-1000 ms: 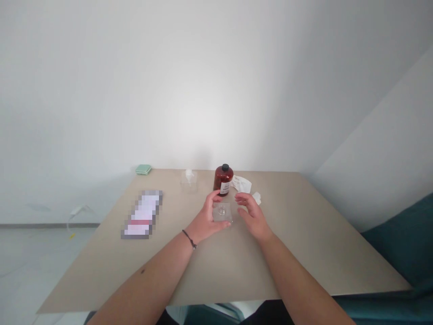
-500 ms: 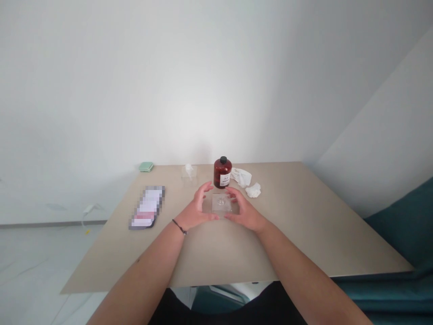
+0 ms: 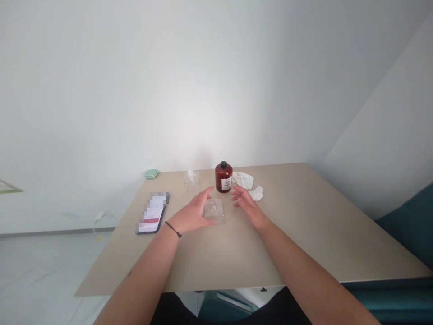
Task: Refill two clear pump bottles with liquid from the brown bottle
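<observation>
A clear square box with a small round knob-like shape on top [image 3: 218, 208] sits on the table in front of me. My left hand [image 3: 196, 211] is wrapped about its left side, thumb along the near edge and fingers at the far edge. To the right, my right hand [image 3: 246, 203] is apart from the box, holding nothing, with loosely curled, spread fingers. Just behind both hands stands a dark red bottle [image 3: 220, 174] with a black cap and a white label. Crumpled white tissue [image 3: 257, 193] lies beyond the right fingertips.
Another white tissue [image 3: 244, 180] lies beside the bottle. At the back left are a clear container [image 3: 192, 181] with white tissue in it and a small green case [image 3: 151, 174]. A phone [image 3: 153, 214] lies left on the beige table [image 3: 223, 262], which meets the wall behind.
The clear box has shifted slightly left with my left hand. My right hand has come away from its right side. The view has turned a little.
</observation>
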`<move>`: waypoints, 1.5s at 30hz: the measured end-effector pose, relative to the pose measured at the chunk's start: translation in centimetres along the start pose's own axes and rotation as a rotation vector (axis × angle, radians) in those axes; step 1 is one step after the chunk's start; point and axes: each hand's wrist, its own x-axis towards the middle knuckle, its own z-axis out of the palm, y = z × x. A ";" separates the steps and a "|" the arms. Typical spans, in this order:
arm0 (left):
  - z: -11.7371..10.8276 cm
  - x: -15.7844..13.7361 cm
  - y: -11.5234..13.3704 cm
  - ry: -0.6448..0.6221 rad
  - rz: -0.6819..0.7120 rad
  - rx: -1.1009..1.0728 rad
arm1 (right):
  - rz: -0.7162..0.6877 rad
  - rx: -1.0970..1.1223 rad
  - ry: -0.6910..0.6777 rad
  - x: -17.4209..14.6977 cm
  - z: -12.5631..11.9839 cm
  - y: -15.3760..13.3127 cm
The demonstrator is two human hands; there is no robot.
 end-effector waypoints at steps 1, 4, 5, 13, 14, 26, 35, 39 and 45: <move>-0.5 -0.1 0.3 -0.002 0.015 0.024 | 0.002 0.002 0.000 0.0 0.0 0.0; -1.2 0.0 1.7 0.024 0.089 0.114 | 0.005 0.013 0.004 0.2 0.1 -0.1; -1.3 0.2 2.1 0.045 0.102 0.144 | 0.010 0.019 0.007 0.3 0.1 0.0; -1.0 1.3 3.3 -0.004 0.038 0.229 | 0.023 0.054 0.014 0.7 -0.1 0.9; -0.9 1.4 3.1 -0.025 0.022 0.227 | 0.011 0.047 0.005 0.8 -0.1 1.0; -2.4 1.9 3.5 -0.023 0.025 0.226 | -0.008 -0.013 -0.030 0.9 -0.1 1.2; -5.6 3.7 3.9 0.055 0.050 0.467 | 0.022 0.022 -0.008 0.7 -0.1 0.3; -4.9 3.7 3.6 0.020 0.005 0.481 | 0.022 0.029 -0.004 0.7 0.0 0.3; -3.2 3.8 2.6 -0.010 -0.069 0.390 | 0.023 0.034 -0.003 0.6 0.0 0.0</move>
